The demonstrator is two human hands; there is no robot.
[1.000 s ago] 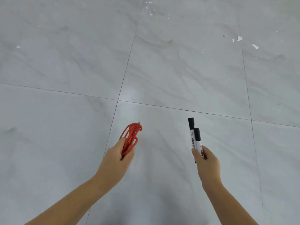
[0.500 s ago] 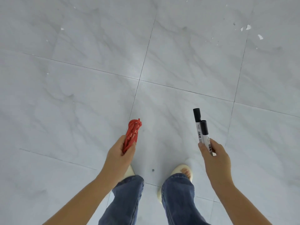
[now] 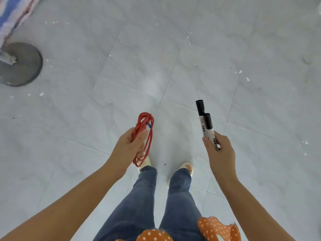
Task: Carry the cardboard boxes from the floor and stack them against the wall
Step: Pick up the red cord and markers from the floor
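Grey marble-look floor tiles (image 3: 199, 49) fill pretty much the whole view, with thin dark grout lines crossing and little white flecks scattered about, mostly toward the top and right. Off at the left edge sits a round grey stand base (image 3: 24, 65) with a pole stub coming out of it, and up in the top-left corner there's a blurry bit of striped pink and blue fabric (image 3: 12, 13), can't tell what it belongs to.

Looking straight down at the person: blue jeans (image 3: 149, 202), pale slippers (image 3: 184, 168) on the tiles, and an orange top with white polka dots (image 3: 215, 226) poking in along the bottom edge.

Left hand (image 3: 128, 150) has its fingers curled around a coiled red cord (image 3: 145, 133), loops sticking out above the thumb and hanging down below the palm, with a tiny blue bit showing in the coil. Right hand (image 3: 220, 153) is pinching two whiteboard markers (image 3: 206, 124) side by side between thumb and fingers, black caps pointing up and away, white barrels with black print. Both hands are held out in front, well apart from each other.

Cardboard boxes are nowhere in this view, so can't say where they are.
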